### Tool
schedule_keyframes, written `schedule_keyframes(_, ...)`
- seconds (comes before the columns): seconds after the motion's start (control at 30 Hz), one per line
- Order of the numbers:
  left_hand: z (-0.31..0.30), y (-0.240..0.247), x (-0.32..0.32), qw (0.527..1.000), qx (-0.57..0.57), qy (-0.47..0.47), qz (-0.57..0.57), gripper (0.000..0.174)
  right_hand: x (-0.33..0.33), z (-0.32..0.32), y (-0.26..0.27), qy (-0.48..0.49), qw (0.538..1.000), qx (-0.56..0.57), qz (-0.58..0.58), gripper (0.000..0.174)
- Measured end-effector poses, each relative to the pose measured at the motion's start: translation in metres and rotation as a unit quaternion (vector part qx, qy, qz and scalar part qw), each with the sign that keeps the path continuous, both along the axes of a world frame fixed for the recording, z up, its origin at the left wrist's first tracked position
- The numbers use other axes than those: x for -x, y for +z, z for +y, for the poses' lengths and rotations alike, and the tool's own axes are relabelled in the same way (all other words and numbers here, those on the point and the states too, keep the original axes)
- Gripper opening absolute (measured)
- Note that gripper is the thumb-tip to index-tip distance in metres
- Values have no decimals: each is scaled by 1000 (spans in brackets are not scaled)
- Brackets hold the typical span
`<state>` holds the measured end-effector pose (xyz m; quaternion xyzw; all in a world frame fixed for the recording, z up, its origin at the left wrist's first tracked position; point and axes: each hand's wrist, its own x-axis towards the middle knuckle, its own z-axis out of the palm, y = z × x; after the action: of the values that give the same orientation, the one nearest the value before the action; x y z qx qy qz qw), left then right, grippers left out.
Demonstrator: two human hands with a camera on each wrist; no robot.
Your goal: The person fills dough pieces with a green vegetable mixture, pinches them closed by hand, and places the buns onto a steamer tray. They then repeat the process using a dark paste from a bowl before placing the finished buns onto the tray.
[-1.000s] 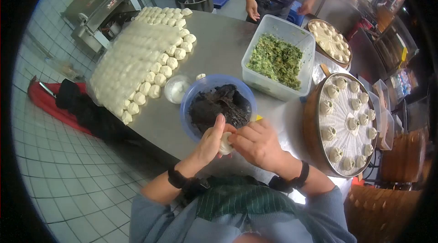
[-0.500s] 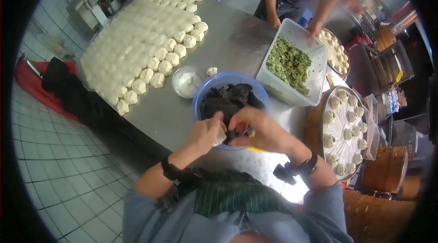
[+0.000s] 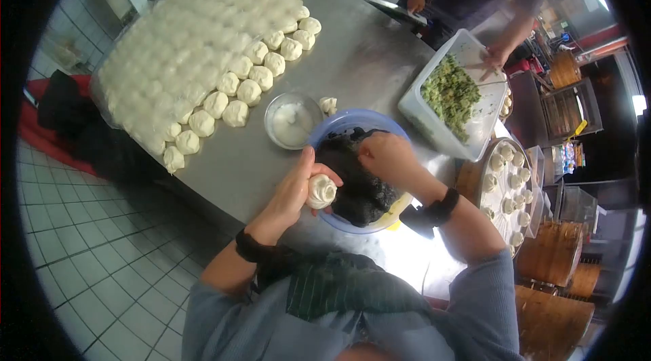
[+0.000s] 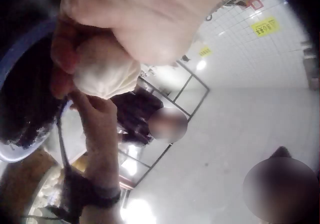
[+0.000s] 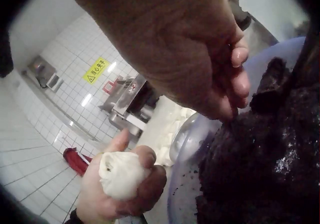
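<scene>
The left hand [image 3: 288, 191] has its thumb and fingers closed around a pleated bun [image 3: 322, 193], which sits at the near left rim of the blue bowl [image 3: 369, 117], raised off the counter [image 3: 359, 63]. Its gathered top, with a small round mark, faces up, likely so the pleats stay in sight and unsquashed. The right hand [image 3: 393, 161] is over the dark filling [image 3: 359, 205] in that bowl, its fingers curled down at the mass; I cannot tell whether they pinch any of it, as the hand's own back and shadow hide the tips.

The bowl seems set between the 2 hands to keep the path from filling to bun short. The rows of dough pieces [image 3: 261, 76], partly under a clear sheet [image 3: 169, 49], fill the left side, with a small bowl [image 3: 272, 130] of white stuff and 1 loose lump [image 3: 328, 105] between them and the blue bowl.

Room is tightest to the right, where the tub [image 3: 434, 130] of green filling, with another person's hand [image 3: 498, 54] at it, and the steamer [image 3: 468, 181] stand near. The counter's front edge runs close by the bowl; the widest bare strip lies beyond it, between dough and tub.
</scene>
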<state>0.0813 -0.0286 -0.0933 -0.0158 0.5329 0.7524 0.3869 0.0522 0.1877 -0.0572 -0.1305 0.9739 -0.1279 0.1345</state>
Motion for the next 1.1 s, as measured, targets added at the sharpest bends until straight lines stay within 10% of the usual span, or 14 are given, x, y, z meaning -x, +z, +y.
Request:
schedule_keyframes(0.33, 16, 4, 11, 990, -87, -12, -111, 77, -40, -17, 73, -76, 953, 293, 2, 15)
schedule_keyframes(0.9, 60, 44, -26, 986, -112, -63, -102, 74, -98, 14, 86, 83, 942, 240, 220, 16)
schedule_keyframes(1.1, 55, 36, -38, 994, -46, -52, -82, 77, -99, 30, 75, -38, 924, 367, 102, 13)
